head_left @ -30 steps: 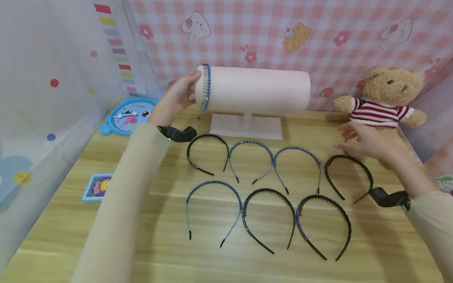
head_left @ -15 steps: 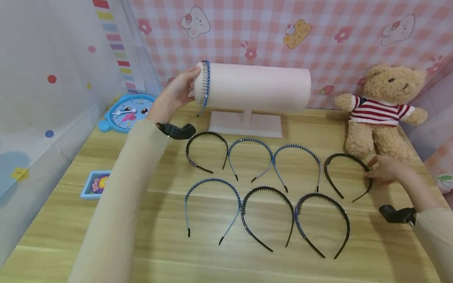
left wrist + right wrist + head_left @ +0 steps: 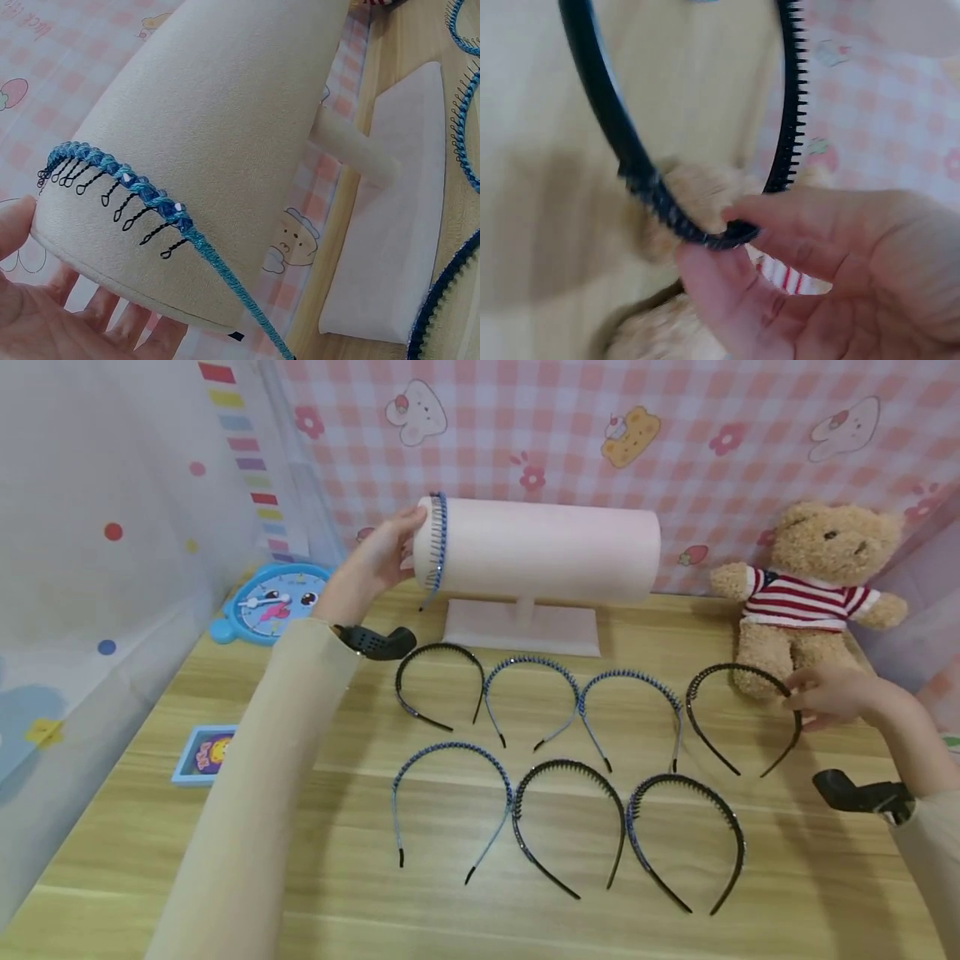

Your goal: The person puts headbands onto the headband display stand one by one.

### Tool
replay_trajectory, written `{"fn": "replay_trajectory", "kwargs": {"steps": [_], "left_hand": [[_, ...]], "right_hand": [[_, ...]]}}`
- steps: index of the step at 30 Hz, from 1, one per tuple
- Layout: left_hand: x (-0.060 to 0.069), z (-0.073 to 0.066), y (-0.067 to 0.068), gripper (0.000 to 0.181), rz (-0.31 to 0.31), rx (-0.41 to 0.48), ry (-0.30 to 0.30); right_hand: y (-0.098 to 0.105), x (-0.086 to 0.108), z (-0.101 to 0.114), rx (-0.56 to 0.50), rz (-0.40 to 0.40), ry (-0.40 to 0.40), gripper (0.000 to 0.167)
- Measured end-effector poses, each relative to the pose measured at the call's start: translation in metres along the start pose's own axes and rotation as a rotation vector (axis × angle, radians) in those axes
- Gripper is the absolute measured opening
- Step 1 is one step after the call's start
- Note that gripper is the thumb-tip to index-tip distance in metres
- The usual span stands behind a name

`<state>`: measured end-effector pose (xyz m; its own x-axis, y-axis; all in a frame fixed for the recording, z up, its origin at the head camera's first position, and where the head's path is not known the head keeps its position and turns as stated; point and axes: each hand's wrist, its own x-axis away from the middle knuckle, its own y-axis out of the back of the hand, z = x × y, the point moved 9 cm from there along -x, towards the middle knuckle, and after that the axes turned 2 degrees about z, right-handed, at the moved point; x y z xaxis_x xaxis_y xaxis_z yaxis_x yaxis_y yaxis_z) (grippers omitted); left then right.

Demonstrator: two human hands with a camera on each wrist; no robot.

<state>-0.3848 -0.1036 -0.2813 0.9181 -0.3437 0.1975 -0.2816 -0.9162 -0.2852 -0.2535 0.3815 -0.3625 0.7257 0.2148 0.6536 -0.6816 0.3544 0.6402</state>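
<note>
In the head view, a pale pink cylindrical headband stand [image 3: 540, 552] stands at the back of the table. Round its left end sits a blue braided headband [image 3: 154, 196] with wire loops along one edge. My left hand [image 3: 378, 556] grips that end, thumb on the near side, fingers at the end face. At the right, my right hand [image 3: 836, 693] pinches a black toothed headband [image 3: 604, 94] between thumb and fingers. This band is raised off the wood, in front of the teddy bear [image 3: 798, 602]. Several blue and black headbands, one black headband [image 3: 570, 764] among them, lie in two rows.
A blue toy clock [image 3: 273, 602] lies at the back left, partly behind the left forearm. Nearer is a small light-blue framed picture [image 3: 202, 756], partly covered by the sleeve. A pink checked cloth [image 3: 675, 410] hangs behind the wooden table [image 3: 360, 910].
My right hand came down from before the bear to the rightmost black headband, took hold of it and lifted it slightly. My left hand stays on the stand's end.
</note>
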Motion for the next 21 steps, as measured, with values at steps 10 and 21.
{"fn": "replay_trajectory", "kwargs": {"steps": [10, 21], "left_hand": [[0.0, 0.002, -0.004, 0.026, 0.011, 0.002, 0.0], [-0.005, 0.004, -0.004, 0.036, -0.001, -0.01, 0.007]], "right_hand": [[0.034, -0.002, 0.066, -0.244, -0.193, 0.155, 0.068], [0.056, -0.01, 0.131, -0.45, -0.447, 0.221, 0.073]]}}
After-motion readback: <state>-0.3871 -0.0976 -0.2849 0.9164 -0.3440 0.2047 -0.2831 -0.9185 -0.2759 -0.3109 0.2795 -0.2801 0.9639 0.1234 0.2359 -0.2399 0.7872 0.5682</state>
